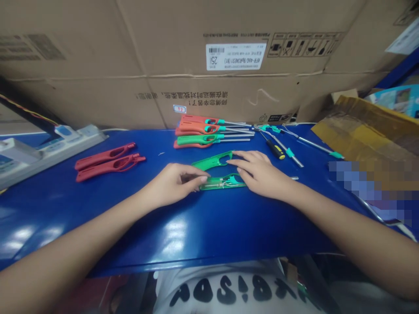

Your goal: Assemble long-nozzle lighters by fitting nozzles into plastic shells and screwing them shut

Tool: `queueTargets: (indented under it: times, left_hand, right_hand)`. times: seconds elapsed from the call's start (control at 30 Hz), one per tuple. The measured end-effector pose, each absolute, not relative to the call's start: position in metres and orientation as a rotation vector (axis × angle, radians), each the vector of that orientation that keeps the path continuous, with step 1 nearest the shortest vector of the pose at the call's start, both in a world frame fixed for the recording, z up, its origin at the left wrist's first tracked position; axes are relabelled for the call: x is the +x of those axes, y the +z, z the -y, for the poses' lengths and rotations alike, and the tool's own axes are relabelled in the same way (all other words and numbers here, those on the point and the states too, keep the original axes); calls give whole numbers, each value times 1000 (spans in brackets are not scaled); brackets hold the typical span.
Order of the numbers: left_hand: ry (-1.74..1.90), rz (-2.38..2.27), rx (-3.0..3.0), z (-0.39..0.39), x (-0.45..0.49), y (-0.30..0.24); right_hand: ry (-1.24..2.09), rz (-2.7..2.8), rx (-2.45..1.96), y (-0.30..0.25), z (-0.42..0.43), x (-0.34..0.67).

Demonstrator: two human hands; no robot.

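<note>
A green lighter half-shell [214,183] lies on the table with its inner parts showing: wires, a teal trigger piece and a metal tube running right under my right hand. My left hand [176,183] is closed on its left end, thumb and fingers pinching the edge. Just behind it lies another green half-shell [209,163], hollow side up. My right hand [258,172] is palm down over the lighter's right part. Its fingers are stretched and apart, with tips at the right end of the rear shell and on the teal piece.
Behind are stacked red-orange and green lighters [196,129]. A screwdriver [275,149] and metal tubes with teal parts [290,152] lie right, beside an opened carton [366,135]. Two red shells [104,163] and a power strip [75,141] are left. A large cardboard box [176,48] walls the back.
</note>
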State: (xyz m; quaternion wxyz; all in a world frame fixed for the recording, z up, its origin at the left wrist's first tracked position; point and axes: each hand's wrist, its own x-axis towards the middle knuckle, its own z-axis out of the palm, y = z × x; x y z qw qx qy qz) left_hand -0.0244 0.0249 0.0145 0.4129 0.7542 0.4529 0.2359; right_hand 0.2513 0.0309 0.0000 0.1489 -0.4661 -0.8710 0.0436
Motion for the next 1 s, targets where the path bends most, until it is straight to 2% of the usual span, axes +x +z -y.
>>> queueTargets:
  times: [0.13, 0.5, 0.63, 1.0]
  left_hand:
    - [587, -1148, 1807, -27, -26, 15]
    - [653, -1037, 2341, -15, -17, 17]
    - [673, -1057, 2272, -14, -16, 11]
    - [727, -1152, 2057, -15, -13, 2]
  right_hand:
    - [99, 2403, -1341, -3, -36, 260]
    - [149, 2500, -1067, 5, -32, 262]
    - [158, 2602, -907, 11, -29, 262]
    - [274, 2629, -920, 7, -30, 262]
